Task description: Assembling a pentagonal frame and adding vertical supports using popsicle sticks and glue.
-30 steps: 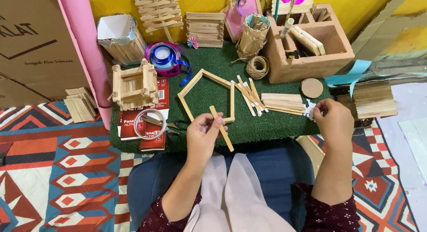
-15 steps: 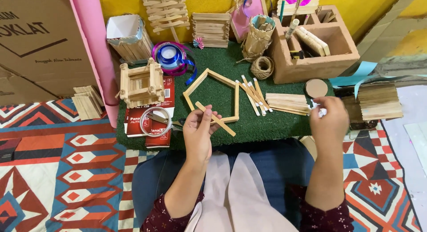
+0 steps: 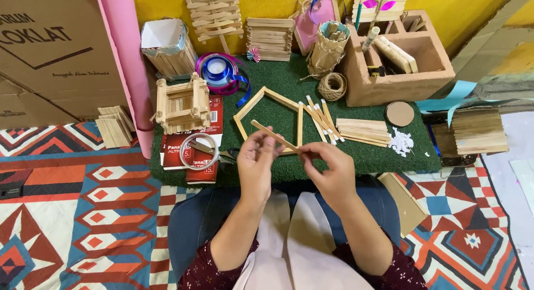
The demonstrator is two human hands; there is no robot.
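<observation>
- Head view: the left hand (image 3: pixel 257 159) and right hand (image 3: pixel 329 166) each pinch one end of a thin flat pale wooden craft stick (image 3: pixel 274 136), grip closed on it, held above the green artificial-turf mat (image 3: pixel 384 156).
- The stick hovers just in front of the house-shaped open frame of glued wooden sticks (image 3: pixel 271 119).
- Risk: bending pressure from both hands may snap the stick.
- Risk: a slip could drop it onto the frame and shift it.

A flat wooden stick house frame (image 3: pixel 271 119) is lying on the green grass mat (image 3: pixel 356 156), left of a pile of loose wooden sticks (image 3: pixel 362 131), right of a small stacked-stick wooden box (image 3: pixel 182 103).
</observation>
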